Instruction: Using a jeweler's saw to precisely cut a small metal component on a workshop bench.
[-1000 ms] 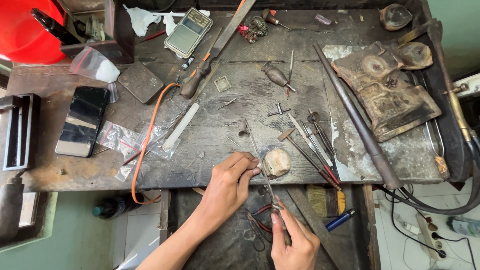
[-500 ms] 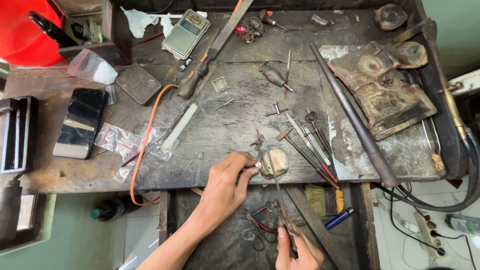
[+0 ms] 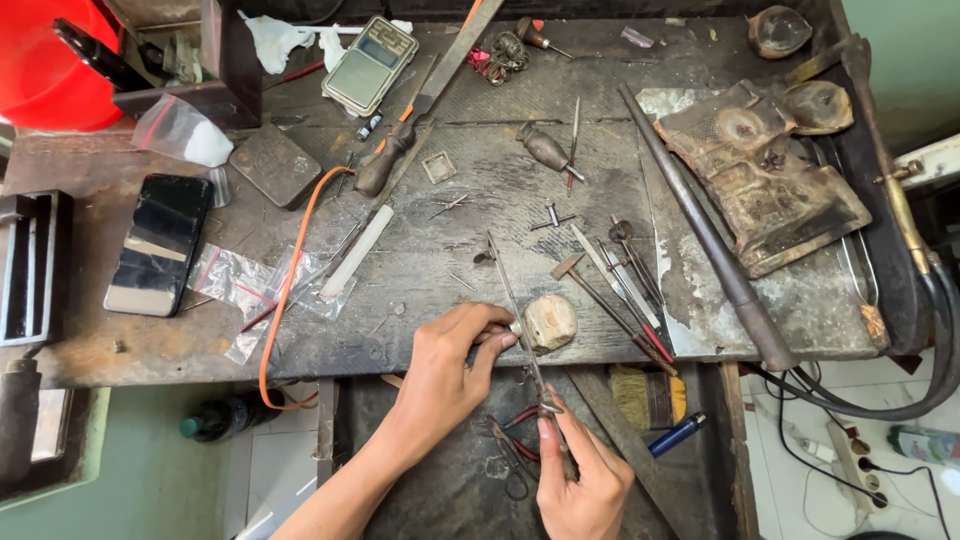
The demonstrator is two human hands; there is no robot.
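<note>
L hand (image 3: 445, 365) fingers pinching small metal piece against wooden peg (image 3: 549, 321); R hand (image 3: 583, 480) fingers gripping thin file (image 3: 515, 305) crossing peg's left edge.

right hand (image 3: 580, 480) lower, file (image 3: 520, 310) re-angled

Soft, even daylight fills the scene, bright without harsh glare. The scarred grey wooden counter (image 3: 480, 260) is sharp across its width, tools casting only faint, short shadows. The glossy black phone (image 3: 160, 245) at left reflects a pale sheen. Straight edges bow slightly towards the corners; the near floor below sits dimmer.
</note>
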